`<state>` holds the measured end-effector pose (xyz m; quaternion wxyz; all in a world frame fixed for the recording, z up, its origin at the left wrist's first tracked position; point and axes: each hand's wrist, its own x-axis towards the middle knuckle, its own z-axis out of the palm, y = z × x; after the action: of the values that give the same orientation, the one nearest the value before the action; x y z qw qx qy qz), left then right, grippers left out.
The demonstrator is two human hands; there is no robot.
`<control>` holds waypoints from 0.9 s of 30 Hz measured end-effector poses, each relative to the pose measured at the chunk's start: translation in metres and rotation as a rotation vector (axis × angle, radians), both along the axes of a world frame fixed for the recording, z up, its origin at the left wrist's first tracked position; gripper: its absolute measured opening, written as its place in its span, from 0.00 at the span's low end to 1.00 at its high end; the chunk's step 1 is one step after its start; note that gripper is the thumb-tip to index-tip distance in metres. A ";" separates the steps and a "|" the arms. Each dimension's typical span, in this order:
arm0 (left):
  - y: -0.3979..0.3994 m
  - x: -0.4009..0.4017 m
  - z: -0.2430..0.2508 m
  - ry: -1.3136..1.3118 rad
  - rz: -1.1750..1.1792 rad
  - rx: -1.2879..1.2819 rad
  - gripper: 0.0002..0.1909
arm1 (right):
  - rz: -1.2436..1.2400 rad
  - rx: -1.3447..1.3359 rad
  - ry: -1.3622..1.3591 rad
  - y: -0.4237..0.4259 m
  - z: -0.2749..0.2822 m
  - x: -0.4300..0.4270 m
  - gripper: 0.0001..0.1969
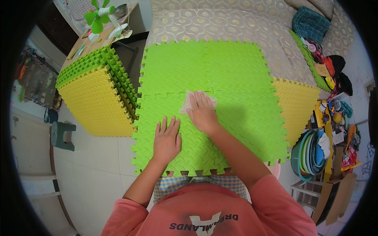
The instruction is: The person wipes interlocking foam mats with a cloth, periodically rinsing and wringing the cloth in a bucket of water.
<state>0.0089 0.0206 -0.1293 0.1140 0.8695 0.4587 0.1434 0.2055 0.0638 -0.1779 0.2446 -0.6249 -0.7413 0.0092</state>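
Interlocking green foam mat tiles (177, 65) lie joined in front of me, with toothed edges and a leaf-like raised pattern. My right hand (203, 115) presses a thin, whitish cloth or wipe (186, 104) down on the mat, close to where the seams meet. Part of the cloth is hidden under the fingers. Lower and to the left, my left hand (166, 144) rests palm down on the bare green surface, fingers slightly spread, holding nothing. The mat's near edge reaches my lap.
Yellow and green foam tiles (88, 103) stand stacked at left, near a desk with a green fan (99, 16). A yellow tile (298, 109) leans at right. Beyond lies a patterned sofa (236, 26). Nested basins (298, 156) and clutter fill the right; a stool (63, 134) stands left.
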 end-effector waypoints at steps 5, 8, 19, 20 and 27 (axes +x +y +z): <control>-0.006 0.001 0.000 -0.011 0.015 -0.023 0.27 | -0.010 -0.059 -0.024 -0.020 0.003 -0.004 0.30; -0.006 0.002 -0.003 -0.010 0.018 -0.014 0.27 | -0.010 -0.073 -0.026 -0.039 0.005 -0.008 0.30; 0.000 0.010 -0.005 -0.070 0.021 -0.005 0.27 | -0.025 -0.001 -0.025 0.001 -0.005 -0.002 0.29; -0.001 0.009 -0.006 -0.061 0.022 0.002 0.27 | -0.014 -0.041 -0.008 -0.006 -0.004 -0.002 0.29; -0.002 0.008 -0.006 -0.042 0.023 0.009 0.26 | 0.005 -0.031 -0.011 -0.044 0.002 -0.008 0.30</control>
<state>0.0167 0.0189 -0.1354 0.1180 0.8614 0.4655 0.1651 0.1972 0.0196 -0.1761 0.2309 -0.6270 -0.7438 0.0180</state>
